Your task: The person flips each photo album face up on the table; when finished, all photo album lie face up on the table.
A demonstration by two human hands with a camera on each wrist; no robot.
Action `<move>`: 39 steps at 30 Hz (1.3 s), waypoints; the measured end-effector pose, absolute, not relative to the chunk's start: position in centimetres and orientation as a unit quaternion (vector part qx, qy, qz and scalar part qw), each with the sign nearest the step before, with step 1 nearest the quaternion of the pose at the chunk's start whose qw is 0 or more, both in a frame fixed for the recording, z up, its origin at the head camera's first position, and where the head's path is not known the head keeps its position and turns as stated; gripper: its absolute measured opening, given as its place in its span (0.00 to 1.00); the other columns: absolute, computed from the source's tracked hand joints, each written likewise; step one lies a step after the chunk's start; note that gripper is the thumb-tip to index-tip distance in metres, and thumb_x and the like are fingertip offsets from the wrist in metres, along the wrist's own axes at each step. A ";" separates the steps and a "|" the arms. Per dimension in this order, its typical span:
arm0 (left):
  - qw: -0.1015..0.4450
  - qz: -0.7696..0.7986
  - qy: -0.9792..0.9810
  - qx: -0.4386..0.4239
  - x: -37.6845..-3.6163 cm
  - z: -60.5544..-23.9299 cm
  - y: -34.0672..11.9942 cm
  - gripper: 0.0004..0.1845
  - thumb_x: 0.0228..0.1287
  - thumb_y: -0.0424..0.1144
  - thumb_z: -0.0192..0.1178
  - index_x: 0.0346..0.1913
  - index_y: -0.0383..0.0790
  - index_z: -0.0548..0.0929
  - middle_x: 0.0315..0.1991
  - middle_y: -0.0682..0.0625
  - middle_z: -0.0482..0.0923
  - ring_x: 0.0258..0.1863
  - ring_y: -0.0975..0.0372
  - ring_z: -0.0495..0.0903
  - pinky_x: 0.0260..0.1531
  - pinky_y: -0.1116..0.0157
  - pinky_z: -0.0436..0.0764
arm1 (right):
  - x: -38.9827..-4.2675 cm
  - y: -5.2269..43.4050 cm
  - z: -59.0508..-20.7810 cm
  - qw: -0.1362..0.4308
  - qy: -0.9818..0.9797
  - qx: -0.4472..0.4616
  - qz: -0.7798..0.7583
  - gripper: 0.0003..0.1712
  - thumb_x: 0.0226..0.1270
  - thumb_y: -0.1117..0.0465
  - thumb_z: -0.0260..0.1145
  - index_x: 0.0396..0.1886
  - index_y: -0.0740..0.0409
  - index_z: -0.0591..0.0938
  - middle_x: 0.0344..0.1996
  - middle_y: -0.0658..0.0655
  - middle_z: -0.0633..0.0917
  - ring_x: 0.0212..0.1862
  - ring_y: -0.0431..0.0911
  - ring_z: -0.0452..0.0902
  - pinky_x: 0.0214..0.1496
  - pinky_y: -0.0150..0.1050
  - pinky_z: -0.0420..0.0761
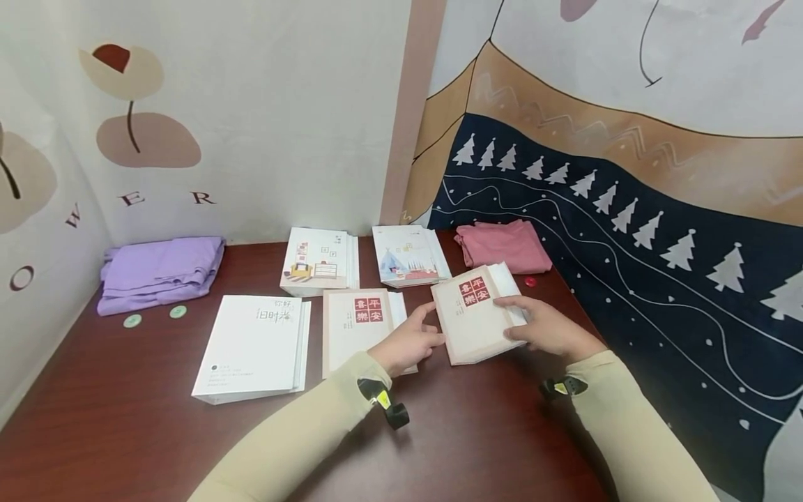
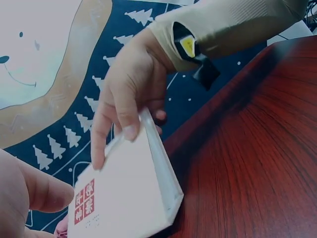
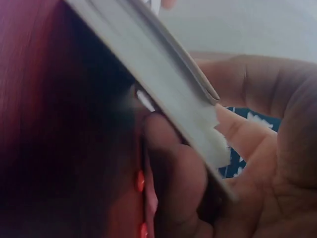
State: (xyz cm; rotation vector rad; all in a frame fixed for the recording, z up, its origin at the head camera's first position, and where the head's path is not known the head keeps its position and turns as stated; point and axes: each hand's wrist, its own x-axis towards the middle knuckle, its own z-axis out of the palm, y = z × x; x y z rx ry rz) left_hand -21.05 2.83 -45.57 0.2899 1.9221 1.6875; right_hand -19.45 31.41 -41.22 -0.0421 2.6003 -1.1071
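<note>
A beige book with red seal characters lies tilted near the table's right side. My right hand grips its right edge, thumb on the cover and fingers curled underneath. The left wrist view shows that side of the book raised off the wood by the right hand. In the right wrist view its page edge runs across the right hand's palm. My left hand rests its thumb and fingertips against the book's left edge.
A matching beige book lies just left, partly under my left hand. A white book, two illustrated books, folded purple cloth, pink cloth and small discs sit on the dark wooden table.
</note>
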 end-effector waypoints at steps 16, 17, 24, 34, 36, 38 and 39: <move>0.282 0.640 0.704 0.122 -21.1 -46.2 2.3 0.41 0.76 0.31 0.55 0.84 0.29 0.47 0.74 0.27 0.66 0.64 0.47 0.79 0.60 0.51 0.84 | -21.1 31.2 -43.4 0.199 0.915 -0.056 -0.346 0.44 0.65 0.52 0.77 0.80 0.50 0.71 0.72 0.68 0.72 0.68 0.62 0.67 0.73 0.67 0.69; 0.282 0.639 0.705 0.123 -21.1 -46.3 2.2 0.41 0.76 0.31 0.56 0.84 0.29 0.47 0.74 0.27 0.65 0.64 0.47 0.79 0.59 0.51 0.85 | -21.1 31.2 -43.5 0.199 0.915 -0.055 -0.347 0.44 0.65 0.51 0.77 0.80 0.50 0.71 0.72 0.67 0.73 0.68 0.62 0.67 0.73 0.67 0.69; 0.275 0.628 0.718 0.121 -21.0 -46.2 1.6 0.43 0.75 0.31 0.58 0.84 0.30 0.47 0.73 0.27 0.66 0.57 0.50 0.82 0.51 0.55 0.88 | -21.4 30.7 -43.8 0.202 0.912 -0.073 -0.349 0.44 0.65 0.48 0.77 0.78 0.52 0.73 0.72 0.67 0.75 0.69 0.63 0.69 0.73 0.68 0.69; 0.280 0.633 0.713 0.111 -20.9 -46.0 0.8 0.42 0.76 0.31 0.56 0.84 0.30 0.47 0.73 0.27 0.65 0.52 0.50 0.85 0.47 0.55 0.90 | -21.5 30.3 -43.6 0.223 0.905 -0.086 -0.351 0.42 0.64 0.48 0.78 0.76 0.54 0.75 0.65 0.66 0.78 0.58 0.57 0.74 0.49 0.46 0.82; 0.281 0.634 0.712 0.108 -20.9 -45.9 0.7 0.42 0.76 0.31 0.56 0.84 0.30 0.47 0.74 0.27 0.64 0.53 0.50 0.85 0.47 0.55 0.90 | -21.6 30.3 -43.5 0.227 0.903 -0.084 -0.354 0.42 0.65 0.49 0.77 0.76 0.54 0.75 0.64 0.66 0.78 0.54 0.56 0.75 0.45 0.44 0.82; 0.279 0.633 0.714 0.107 -20.8 -45.7 0.5 0.42 0.75 0.32 0.57 0.84 0.30 0.47 0.74 0.26 0.64 0.55 0.48 0.84 0.48 0.54 0.89 | -21.6 30.3 -43.4 0.231 0.902 -0.082 -0.355 0.41 0.65 0.48 0.77 0.76 0.54 0.75 0.63 0.65 0.78 0.52 0.54 0.75 0.42 0.43 0.83; 0.278 0.631 0.716 0.106 -20.7 -45.5 0.3 0.43 0.75 0.32 0.58 0.84 0.30 0.47 0.74 0.25 0.64 0.56 0.48 0.84 0.48 0.54 0.89 | -21.7 30.3 -43.3 0.233 0.900 -0.082 -0.358 0.42 0.66 0.48 0.77 0.76 0.55 0.75 0.64 0.66 0.78 0.51 0.55 0.76 0.42 0.44 0.83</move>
